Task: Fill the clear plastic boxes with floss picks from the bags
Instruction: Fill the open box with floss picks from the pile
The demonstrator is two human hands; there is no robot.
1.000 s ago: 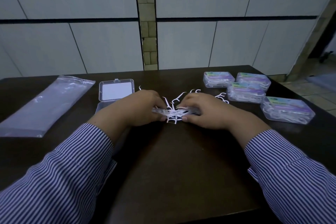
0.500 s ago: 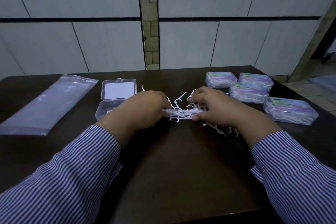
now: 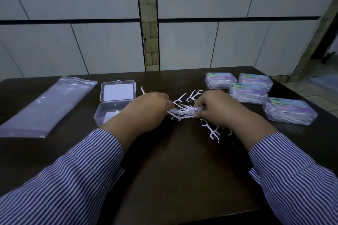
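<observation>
A bundle of white floss picks (image 3: 184, 111) lies between my two hands at the middle of the dark table (image 3: 173, 170). My left hand (image 3: 146, 111) grips the bundle's left end and my right hand (image 3: 217, 109) pinches its right end. Loose picks (image 3: 212, 132) lie under and in front of my right hand, with more (image 3: 192, 95) just behind the bundle. An open clear plastic box (image 3: 113, 104) with its lid raised sits left of my left hand. A flat clear bag (image 3: 45, 106) lies at the far left.
Several closed boxes filled with picks, with purple labels, stand at the back right (image 3: 247, 87), the nearest one (image 3: 289, 113) close to the table's right edge. A tiled wall rises behind the table.
Both hands have gathered the picks into a tighter bundle and shifted slightly. Some picks have dropped out and now lie in front of my right hand.
</observation>
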